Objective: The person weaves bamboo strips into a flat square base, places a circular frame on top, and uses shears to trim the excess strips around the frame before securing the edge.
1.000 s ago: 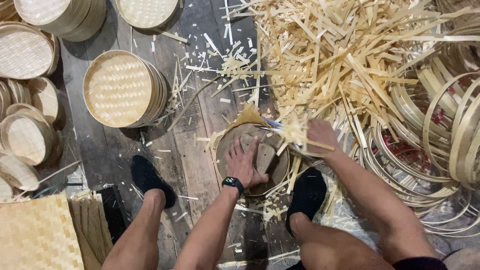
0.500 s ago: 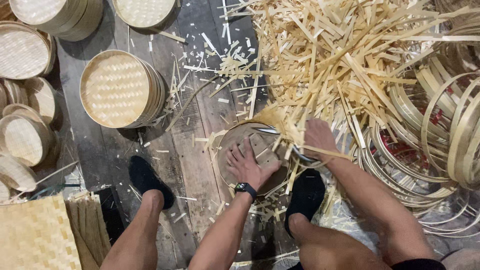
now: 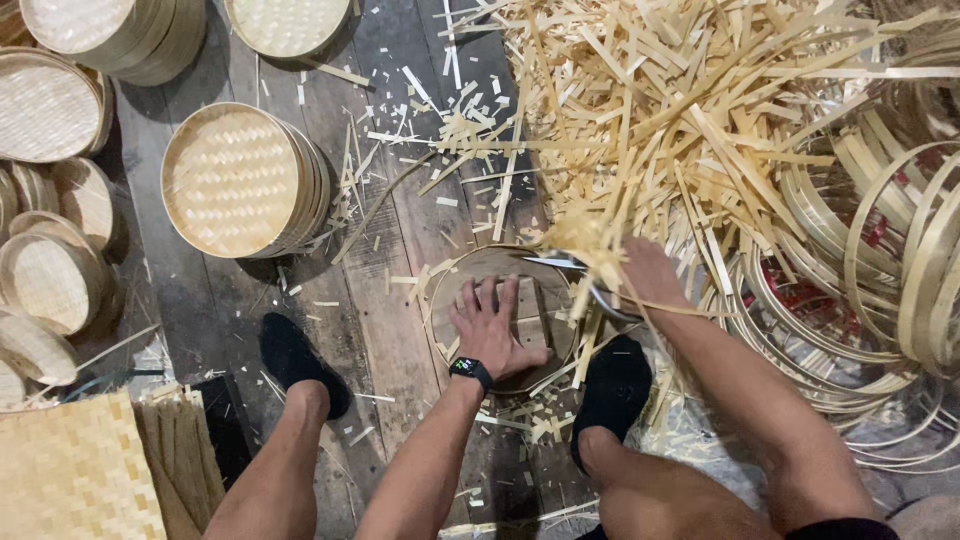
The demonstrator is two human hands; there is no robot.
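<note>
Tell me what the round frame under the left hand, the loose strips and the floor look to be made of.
Round frame: thin bent bamboo or wood band, pale and unfinished. Left hand presses flat inside it. Loose strips: split bamboo by the look, straw-yellow, matte, splintery ends. Floor: dark weathered wooden planks, grain and seams showing.

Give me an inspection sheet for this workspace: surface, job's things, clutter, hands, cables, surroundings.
Surface: dark wooden plank floor, worn, strewn with offcuts.
Job's things: round bamboo frame lying flat on the floor; metal blade reaching over its rim.
Clutter: large heap of bamboo strips behind the frame; short slivers scattered across the planks.
Hands: left hand pressed flat, fingers spread, inside the frame, dark watch on its wrist; right hand at the blade's handle end, grip partly hidden by strips.
Cables: nothing seen.
Surroundings: stack of woven round lids at left, more round trays at far left, coiled bamboo hoops at right, woven mat at bottom left.
</note>
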